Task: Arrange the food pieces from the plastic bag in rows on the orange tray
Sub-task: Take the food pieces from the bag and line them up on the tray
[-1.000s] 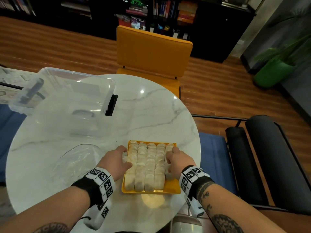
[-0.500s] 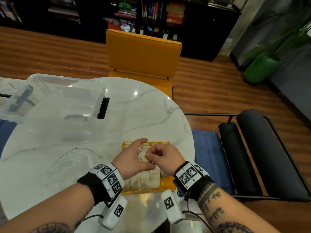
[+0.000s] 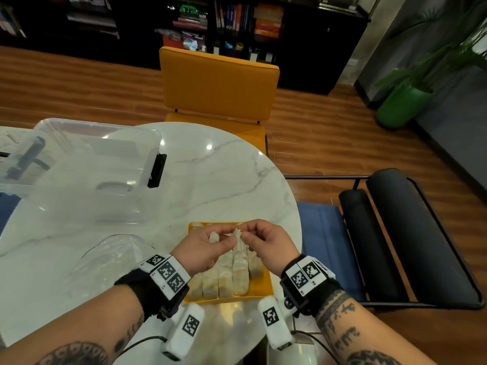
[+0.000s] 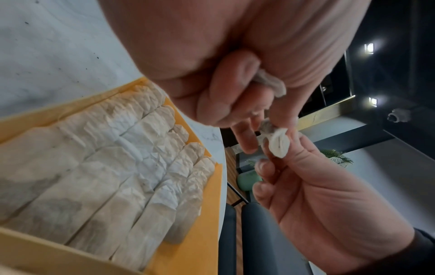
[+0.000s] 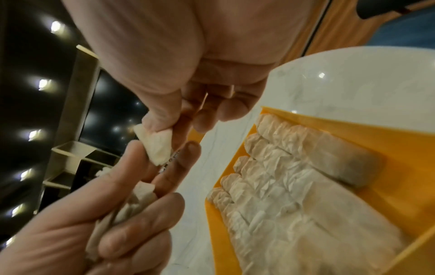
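The orange tray lies at the near edge of the marble table, filled with rows of pale food pieces. Both hands hover together above its far half. My left hand curls its fingers round a small white food piece. My right hand pinches another white piece between thumb and forefinger. In the left wrist view the left hand holds its scrap above the tray. The right wrist view shows the pinched piece beside the packed rows. The clear plastic bag lies left of the tray.
A clear plastic bin stands at the table's far left. An orange chair is behind the table. A black padded bench stands on the right, close to the table's rim.
Both hands left the tray's sides, rose and met over the tray. Each now holds a small white piece.
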A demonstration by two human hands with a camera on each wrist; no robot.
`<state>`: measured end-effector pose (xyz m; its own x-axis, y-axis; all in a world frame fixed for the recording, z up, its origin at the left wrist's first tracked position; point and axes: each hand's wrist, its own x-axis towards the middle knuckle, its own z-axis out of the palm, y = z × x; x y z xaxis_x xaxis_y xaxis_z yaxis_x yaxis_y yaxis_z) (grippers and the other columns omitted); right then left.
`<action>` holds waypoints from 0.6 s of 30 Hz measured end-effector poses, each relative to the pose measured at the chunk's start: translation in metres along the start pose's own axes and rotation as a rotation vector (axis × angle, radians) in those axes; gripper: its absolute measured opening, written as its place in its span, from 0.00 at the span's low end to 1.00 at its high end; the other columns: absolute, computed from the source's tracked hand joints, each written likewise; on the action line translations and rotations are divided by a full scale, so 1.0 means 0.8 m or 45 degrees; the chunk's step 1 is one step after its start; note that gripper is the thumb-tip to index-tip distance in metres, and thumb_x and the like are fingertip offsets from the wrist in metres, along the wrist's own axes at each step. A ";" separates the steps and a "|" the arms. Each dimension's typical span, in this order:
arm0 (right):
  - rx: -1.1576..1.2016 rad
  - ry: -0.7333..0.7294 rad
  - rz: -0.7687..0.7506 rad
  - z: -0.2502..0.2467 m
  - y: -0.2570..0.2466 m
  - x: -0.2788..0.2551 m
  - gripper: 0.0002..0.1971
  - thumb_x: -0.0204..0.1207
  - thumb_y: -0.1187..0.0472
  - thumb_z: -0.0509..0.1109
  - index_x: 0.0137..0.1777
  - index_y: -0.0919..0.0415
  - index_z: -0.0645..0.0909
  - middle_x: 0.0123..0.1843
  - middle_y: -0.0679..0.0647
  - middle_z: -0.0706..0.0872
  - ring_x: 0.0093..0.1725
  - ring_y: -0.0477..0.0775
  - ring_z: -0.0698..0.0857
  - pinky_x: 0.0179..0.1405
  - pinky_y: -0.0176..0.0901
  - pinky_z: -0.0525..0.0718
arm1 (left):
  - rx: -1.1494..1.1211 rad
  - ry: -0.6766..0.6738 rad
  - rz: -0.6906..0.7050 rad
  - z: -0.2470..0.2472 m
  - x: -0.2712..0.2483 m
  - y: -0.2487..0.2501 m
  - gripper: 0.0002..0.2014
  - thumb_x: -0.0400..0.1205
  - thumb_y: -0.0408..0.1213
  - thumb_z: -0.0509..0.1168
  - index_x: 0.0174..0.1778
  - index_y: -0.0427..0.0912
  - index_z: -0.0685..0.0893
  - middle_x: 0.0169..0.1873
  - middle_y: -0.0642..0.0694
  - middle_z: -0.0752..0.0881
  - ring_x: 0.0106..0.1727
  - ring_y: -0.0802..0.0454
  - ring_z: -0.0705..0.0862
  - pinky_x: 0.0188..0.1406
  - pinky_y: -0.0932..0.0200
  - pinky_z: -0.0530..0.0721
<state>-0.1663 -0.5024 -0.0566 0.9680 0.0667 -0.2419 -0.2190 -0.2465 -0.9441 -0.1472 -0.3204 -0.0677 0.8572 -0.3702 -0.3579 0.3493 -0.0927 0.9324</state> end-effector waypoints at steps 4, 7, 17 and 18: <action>-0.045 -0.002 0.002 -0.001 0.000 0.006 0.06 0.78 0.66 0.74 0.52 0.60 0.81 0.36 0.50 0.87 0.34 0.36 0.84 0.41 0.32 0.81 | 0.095 0.029 0.031 -0.002 0.001 0.000 0.11 0.80 0.35 0.73 0.58 0.47 0.88 0.45 0.44 0.90 0.23 0.67 0.80 0.21 0.70 0.76; -0.055 0.047 0.018 0.000 0.000 0.007 0.03 0.80 0.64 0.72 0.51 0.59 0.82 0.38 0.49 0.87 0.32 0.36 0.83 0.36 0.29 0.80 | 0.101 0.089 -0.006 -0.006 0.005 -0.007 0.13 0.68 0.48 0.80 0.46 0.53 0.90 0.40 0.44 0.90 0.36 0.53 0.85 0.39 0.49 0.85; -0.141 0.028 0.032 0.015 0.004 0.001 0.09 0.76 0.53 0.77 0.51 0.55 0.86 0.41 0.53 0.88 0.39 0.47 0.86 0.45 0.49 0.86 | 0.217 0.207 -0.031 -0.006 0.008 -0.015 0.17 0.71 0.46 0.81 0.45 0.42 0.83 0.30 0.50 0.82 0.31 0.50 0.74 0.30 0.57 0.74; -0.133 0.046 0.029 0.014 0.004 0.001 0.10 0.78 0.54 0.75 0.49 0.60 0.86 0.41 0.57 0.89 0.38 0.47 0.86 0.45 0.50 0.87 | 0.253 0.201 -0.025 -0.006 0.006 -0.015 0.15 0.71 0.47 0.80 0.44 0.44 0.83 0.31 0.51 0.83 0.29 0.53 0.75 0.29 0.58 0.75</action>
<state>-0.1672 -0.4923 -0.0626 0.9672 0.0254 -0.2527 -0.2285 -0.3474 -0.9095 -0.1456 -0.3168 -0.0805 0.9050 -0.2190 -0.3647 0.2985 -0.2837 0.9113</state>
